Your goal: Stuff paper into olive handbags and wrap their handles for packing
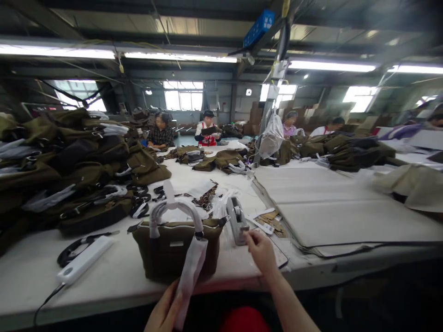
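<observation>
An olive-green handbag (162,258) stands upright at the table's front edge, its two handles (178,205) wrapped in white material. From its right handle ring hangs a white-wrapped strap (194,260); my left hand (168,306) is closed around the lower part of it. Right of the bag, a grey tape dispenser (237,221) sits on the table. My right hand (260,251) is at its front end, thumb and fingers pinched together; whatever they may hold is too small to make out.
Olive bags (86,161) are piled high at the left. A white device (85,259) with a cord lies front left. Flat pale sheets (346,207) cover the right side, near brown tags (273,223). A pole (272,97) rises behind. Several people sit across the table.
</observation>
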### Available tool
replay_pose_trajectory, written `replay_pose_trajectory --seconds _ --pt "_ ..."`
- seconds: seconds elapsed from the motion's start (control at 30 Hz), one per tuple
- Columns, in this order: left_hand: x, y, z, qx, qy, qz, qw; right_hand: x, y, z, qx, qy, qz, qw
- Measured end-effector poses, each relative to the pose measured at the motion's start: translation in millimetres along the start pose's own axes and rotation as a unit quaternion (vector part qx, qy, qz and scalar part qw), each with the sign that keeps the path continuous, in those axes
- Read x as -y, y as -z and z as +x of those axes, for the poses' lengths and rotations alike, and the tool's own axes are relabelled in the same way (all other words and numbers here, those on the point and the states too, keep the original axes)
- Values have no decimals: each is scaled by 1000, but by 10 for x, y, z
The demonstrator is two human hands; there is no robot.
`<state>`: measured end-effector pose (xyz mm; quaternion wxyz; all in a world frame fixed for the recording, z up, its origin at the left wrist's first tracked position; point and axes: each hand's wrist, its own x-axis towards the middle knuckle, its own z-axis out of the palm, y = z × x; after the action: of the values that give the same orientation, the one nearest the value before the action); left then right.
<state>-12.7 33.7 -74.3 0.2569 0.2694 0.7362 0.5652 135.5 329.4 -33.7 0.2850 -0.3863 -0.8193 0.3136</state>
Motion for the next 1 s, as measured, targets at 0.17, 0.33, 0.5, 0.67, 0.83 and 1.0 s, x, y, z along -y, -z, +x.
replay_pose_trajectory --seconds 0.17,0.33,0.5,0.67,0.83,1.0 --pt "277 119 59 -52 32 36 998 -605 172 730 -9 -33 -90 995" --pt "267 79 19 -59 19 34 997 -829 -88 915 72 -23 -122 990" --pt "168 140 -10 -79 28 18 996 -1122 53 997 -11 -37 -115 993" --pt "97 151 15 -82 41 -14 996 -1449 475 1064 -121 -96 -80 985" --pt "26 140 11 -101 25 -4 995 -1528 741 1068 -143 -80 -84 983" --pt "15 183 -37 -102 13 -10 995 -1539 727 1100 -62 -69 -185 978"
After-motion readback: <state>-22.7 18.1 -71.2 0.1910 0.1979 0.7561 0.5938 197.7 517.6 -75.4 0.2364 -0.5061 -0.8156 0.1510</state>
